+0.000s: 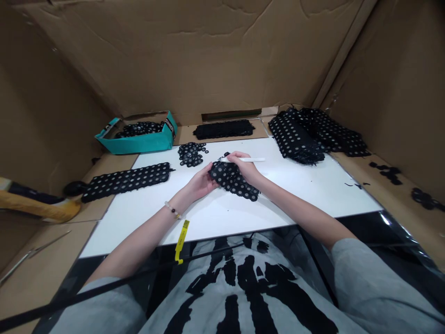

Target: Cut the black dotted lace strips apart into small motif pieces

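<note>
My left hand (202, 182) grips the left edge of a black fabric piece (236, 184) patterned with pale round dots, lifted a little off the white board. Between the fingers of my right hand (245, 166) is a slim white pen-like tool (255, 159), its tip at the upper left of the fabric. The part under my right fingers is hidden. A small heap of cut-out dotted black discs (190, 154) lies just beyond my left hand.
A teal box (139, 144) at back left contains dotted pieces. Dotted strips (128, 180) lie at left, a dark stack (224, 129) at the back, larger piles (295, 137) at right. Scissors (31, 253) rest at far left. Cardboard walls (222, 55) surround the white board (146, 222).
</note>
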Demonstrator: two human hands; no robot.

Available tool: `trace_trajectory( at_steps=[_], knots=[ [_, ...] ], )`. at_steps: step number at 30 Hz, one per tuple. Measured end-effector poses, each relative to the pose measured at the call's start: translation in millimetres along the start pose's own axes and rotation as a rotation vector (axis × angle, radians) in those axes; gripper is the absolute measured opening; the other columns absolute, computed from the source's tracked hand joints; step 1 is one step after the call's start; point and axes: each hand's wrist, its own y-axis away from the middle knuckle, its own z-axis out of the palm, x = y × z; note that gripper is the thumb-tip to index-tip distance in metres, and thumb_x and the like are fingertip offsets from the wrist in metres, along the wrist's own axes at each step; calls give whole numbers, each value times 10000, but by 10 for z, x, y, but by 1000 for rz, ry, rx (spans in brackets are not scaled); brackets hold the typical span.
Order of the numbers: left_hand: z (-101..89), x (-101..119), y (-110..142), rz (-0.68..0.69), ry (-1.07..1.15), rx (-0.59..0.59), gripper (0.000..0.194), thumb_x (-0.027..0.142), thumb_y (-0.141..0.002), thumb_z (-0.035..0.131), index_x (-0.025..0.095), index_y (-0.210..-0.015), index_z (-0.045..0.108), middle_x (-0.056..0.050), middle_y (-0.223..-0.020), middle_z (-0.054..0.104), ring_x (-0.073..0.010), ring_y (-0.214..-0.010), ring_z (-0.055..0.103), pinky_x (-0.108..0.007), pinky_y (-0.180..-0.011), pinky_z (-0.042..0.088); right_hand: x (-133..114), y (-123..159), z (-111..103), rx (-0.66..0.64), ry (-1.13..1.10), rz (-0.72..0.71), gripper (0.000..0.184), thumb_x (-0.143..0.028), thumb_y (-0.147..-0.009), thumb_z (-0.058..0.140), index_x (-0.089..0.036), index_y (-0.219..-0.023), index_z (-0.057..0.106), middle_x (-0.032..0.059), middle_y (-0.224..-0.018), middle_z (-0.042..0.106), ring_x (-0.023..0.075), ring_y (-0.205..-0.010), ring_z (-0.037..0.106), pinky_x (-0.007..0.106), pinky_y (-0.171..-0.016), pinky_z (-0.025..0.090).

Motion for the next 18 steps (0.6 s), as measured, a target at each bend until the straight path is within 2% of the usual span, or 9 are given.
trace_trajectory(
  at_steps=[2, 6, 8, 13, 16, 18],
  knots=[
    [-23, -23, 6, 24, -78, -26, 216, 338, -787, 735, 148, -874, 678, -54, -814, 698, -151, -700, 634, -268, -647, 518, -7, 4, 11, -15, 3, -6, 200, -396, -708, 612, -197, -692, 626, -10, -750, 639, 175, -828, 572, 283, -850, 408],
    [-34, -82, 24, 196, -277, -41, 349, 244, -675, 831, 153, -978, 683, -60, -895, 712, -165, -764, 648, -264, -672, 509, -59, 16, 24, -59, 61, 18, 205, -403, -710, 601, -200, -690, 623, -6, -765, 651, 182, -846, 578, 294, -863, 412],
    [-34, -90, 19, 233, -302, -22, 370, 235, -662, 839, 147, -989, 689, -67, -920, 716, -167, -789, 652, -263, -689, 510, -75, 19, 25, -86, 107, 20, 197, -393, -711, 597, -200, -680, 618, -5, -751, 649, 183, -842, 578, 297, -860, 413],
    [-65, -37, -25, 199, -220, 45, 174, 227, -706, 802, 115, -783, 694, -61, -804, 711, -130, -712, 626, -234, -664, 503, -48, 20, 13, -65, 189, 14, 180, -364, -723, 572, -202, -657, 613, -8, -745, 647, 184, -839, 577, 298, -857, 407],
    [-95, -7, -42, 183, -154, 41, 110, 208, -751, 757, 131, -799, 695, -55, -829, 717, -132, -743, 631, -240, -693, 512, -24, 10, -5, -26, 191, 10, 177, -359, -727, 559, -205, -659, 616, -10, -771, 655, 187, -863, 577, 295, -868, 401],
    [-112, -1, -48, 176, -137, 24, 117, 225, -759, 752, 141, -809, 689, -37, -785, 700, -118, -689, 608, -232, -636, 493, -10, 0, -19, -29, 206, 16, 177, -360, -723, 561, -204, -655, 611, -11, -757, 650, 188, -849, 575, 294, -849, 402]
  ],
)
